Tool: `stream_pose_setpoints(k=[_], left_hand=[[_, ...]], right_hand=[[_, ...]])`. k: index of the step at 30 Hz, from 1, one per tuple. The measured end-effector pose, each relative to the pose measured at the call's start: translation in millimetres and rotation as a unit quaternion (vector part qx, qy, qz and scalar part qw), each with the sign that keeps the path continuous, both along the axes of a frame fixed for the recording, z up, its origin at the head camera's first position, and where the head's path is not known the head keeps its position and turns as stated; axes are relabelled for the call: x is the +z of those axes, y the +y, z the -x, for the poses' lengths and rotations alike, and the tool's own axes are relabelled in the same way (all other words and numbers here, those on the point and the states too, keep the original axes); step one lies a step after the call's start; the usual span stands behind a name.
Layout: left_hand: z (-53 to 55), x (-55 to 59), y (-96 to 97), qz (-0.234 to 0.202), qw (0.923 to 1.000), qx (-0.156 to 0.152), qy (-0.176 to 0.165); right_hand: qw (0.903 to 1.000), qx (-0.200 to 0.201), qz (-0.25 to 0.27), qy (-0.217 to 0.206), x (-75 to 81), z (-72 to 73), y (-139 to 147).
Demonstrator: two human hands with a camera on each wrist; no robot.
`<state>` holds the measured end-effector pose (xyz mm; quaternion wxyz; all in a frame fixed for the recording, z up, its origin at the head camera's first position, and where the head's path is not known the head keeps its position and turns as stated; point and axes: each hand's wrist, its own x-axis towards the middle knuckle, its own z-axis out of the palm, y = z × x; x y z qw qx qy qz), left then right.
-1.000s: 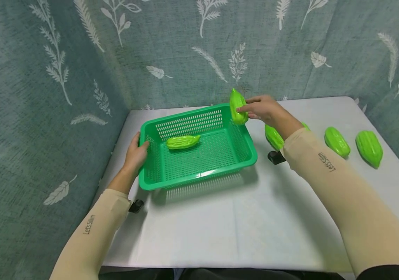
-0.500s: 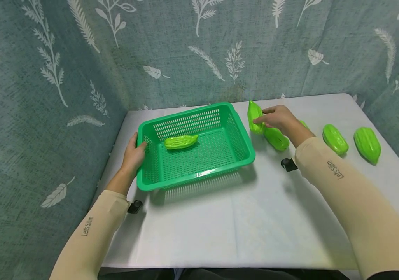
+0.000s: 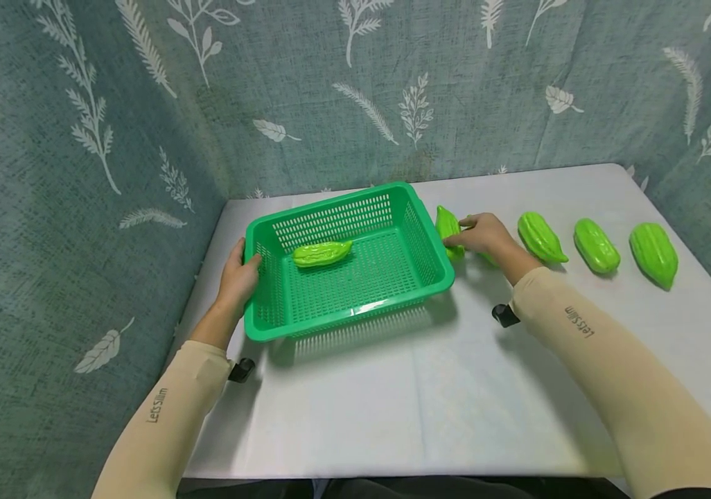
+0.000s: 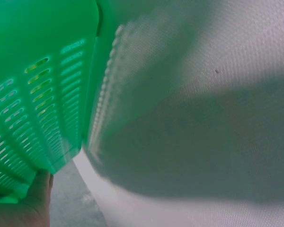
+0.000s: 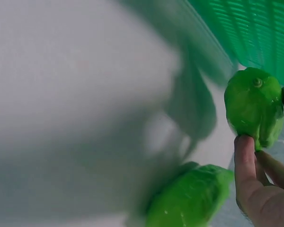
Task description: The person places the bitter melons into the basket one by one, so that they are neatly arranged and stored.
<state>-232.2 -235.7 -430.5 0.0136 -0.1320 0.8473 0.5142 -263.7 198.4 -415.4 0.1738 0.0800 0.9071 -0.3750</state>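
Observation:
My left hand point(image 3: 238, 277) grips the left end of a green perforated plastic basket point(image 3: 355, 311); the left wrist view shows a digit point(image 4: 39, 189) against its slotted wall. Inside the basket lies one bumpy, ridged green gourd point(image 3: 322, 254). Just outside the right wall, my right hand point(image 3: 486, 237) holds another ridged green gourd point(image 3: 447, 224) between thumb and fingers, its pointed end toward the back. The right wrist view shows the held gourd point(image 5: 252, 106) close beside the basket. A further gourd point(image 5: 191, 198) rests on the table below it, mostly hidden by my hand in the head view.
Three more green gourds, the nearest one point(image 3: 539, 237), a middle one point(image 3: 597, 246) and the outermost one point(image 3: 653, 255), lie in a row at the right on the white-covered table point(image 3: 343, 409). Leaf-patterned curtains point(image 3: 305, 90) stand behind and at the sides.
My right hand has carried its gourd from over the basket's back right corner to the right, then lower beside the wall. The left hand keeps its grip, and the basket stays in place.

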Motion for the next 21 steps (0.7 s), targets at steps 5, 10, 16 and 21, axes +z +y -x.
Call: stream_pose_setpoints(k=[5,10,16,21], left_hand=[[-0.3,0.4,-0.3,-0.001,1.0,0.0,0.001],[-0.6,-0.4,-0.4,-0.006,1.0,-0.003,0.002],[0.0,-0.2,0.3,-0.006,1.0,0.003,-0.003],[0.5,-0.2,-0.7,-0.005,1.0,0.0,-0.002]], right_hand=[[0.9998,0.003,-0.012,0.018,-8.3,-4.8,-2.3],[0.9993,0.009,-0.025,0.025,-14.7,-8.0,-2.9],[0.9982,0.015,-0.044,0.039,-17.0,-8.4,-5.1],[0.9964,0.024,-0.069,0.043,-16.9,-8.7,-5.4]])
